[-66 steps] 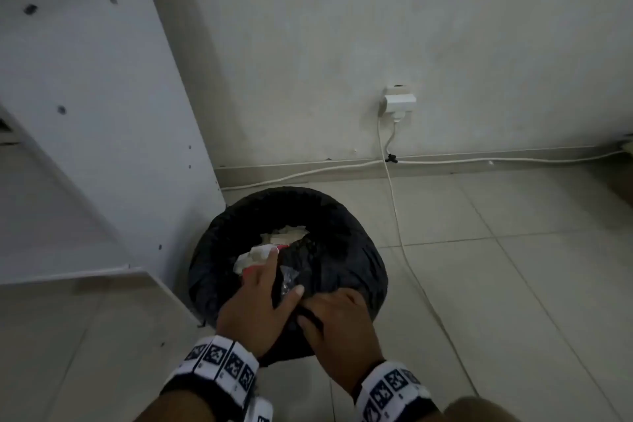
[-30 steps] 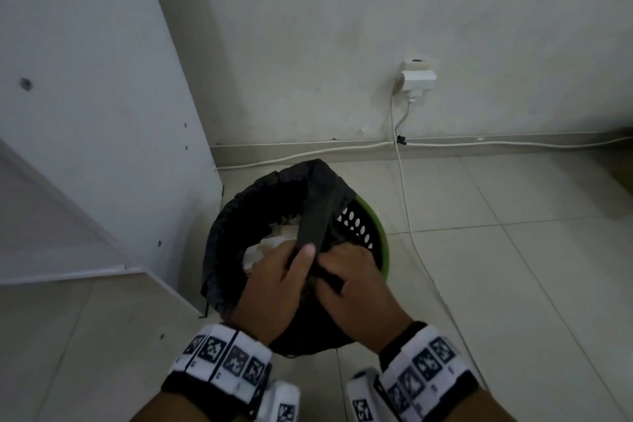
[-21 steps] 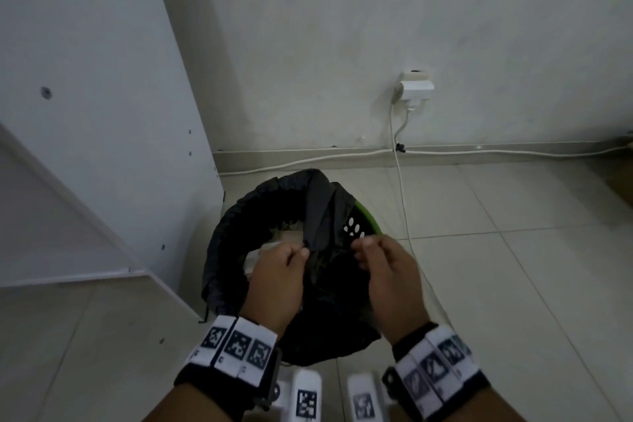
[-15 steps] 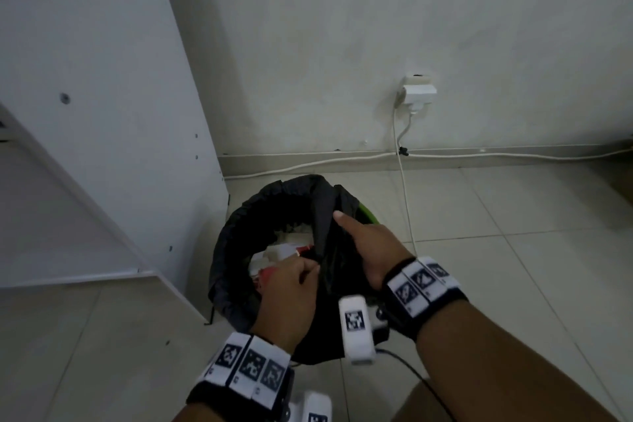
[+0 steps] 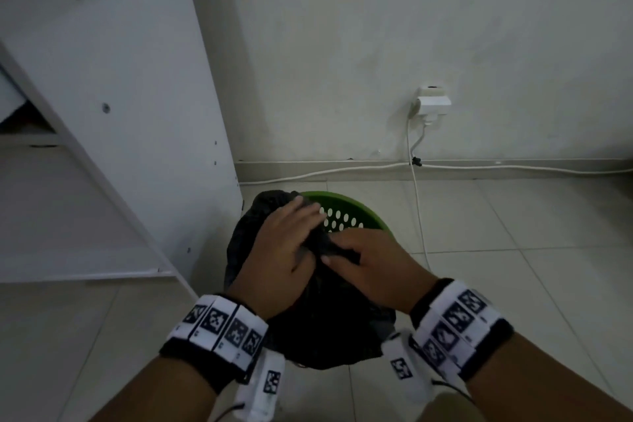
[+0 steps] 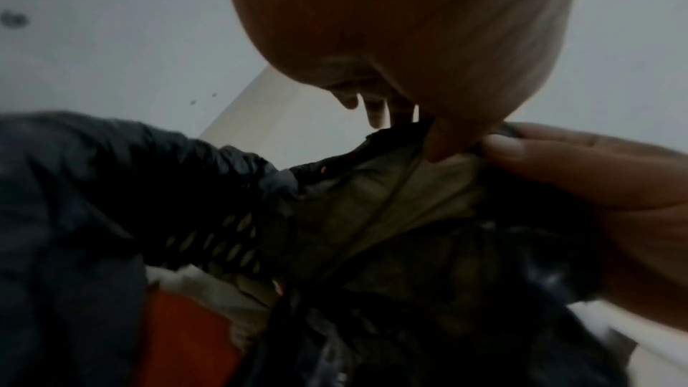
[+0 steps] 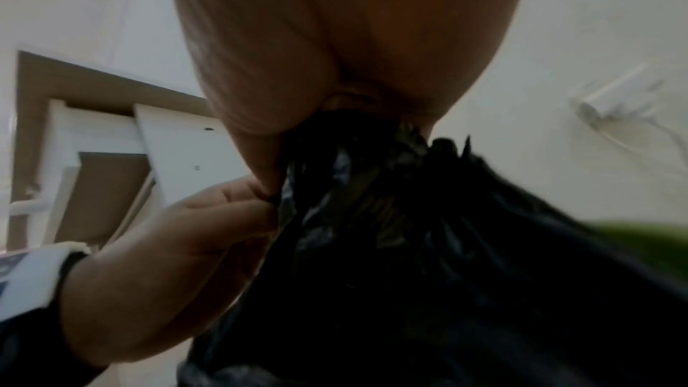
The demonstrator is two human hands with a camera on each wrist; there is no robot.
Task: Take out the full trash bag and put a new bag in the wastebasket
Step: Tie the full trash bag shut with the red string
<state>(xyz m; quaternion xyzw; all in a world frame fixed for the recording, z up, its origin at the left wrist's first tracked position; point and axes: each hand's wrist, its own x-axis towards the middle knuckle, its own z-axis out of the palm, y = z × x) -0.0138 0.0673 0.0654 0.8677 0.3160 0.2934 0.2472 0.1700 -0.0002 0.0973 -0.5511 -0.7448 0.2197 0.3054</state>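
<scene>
- While the crinkled black plastic trash bag [image 5: 318, 315] sits inside the round green perforated plastic wastebasket [image 5: 346, 207], its mouth is already bunched together over the middle; on the far right the green rim and its holes are bare, while the near and left side is draped in black film.
- Rubbish, white paper and something orange-red, shows inside the bag in the left wrist view, so it looks full.
- Left hand [image 5: 279, 255] lies over the gathered neck, fingers curled down onto the plastic, thumb pinching a fold.
- Right hand [image 5: 371, 265] touches it from the right, its grip closed on the twisted black bunch, as the right wrist view shows.
- Judged from this, the bag is freed from part of the rim and being closed; lifting it out, and lining the wastebasket anew, are not yet done. No new bag is in view.
- Wastebasket stands on the pale tiled floor [image 5: 513, 267], just beside a white cabinet panel [image 5: 120, 96] on the left, with a white wall plug [image 5: 432, 103] and cable beyond.
</scene>
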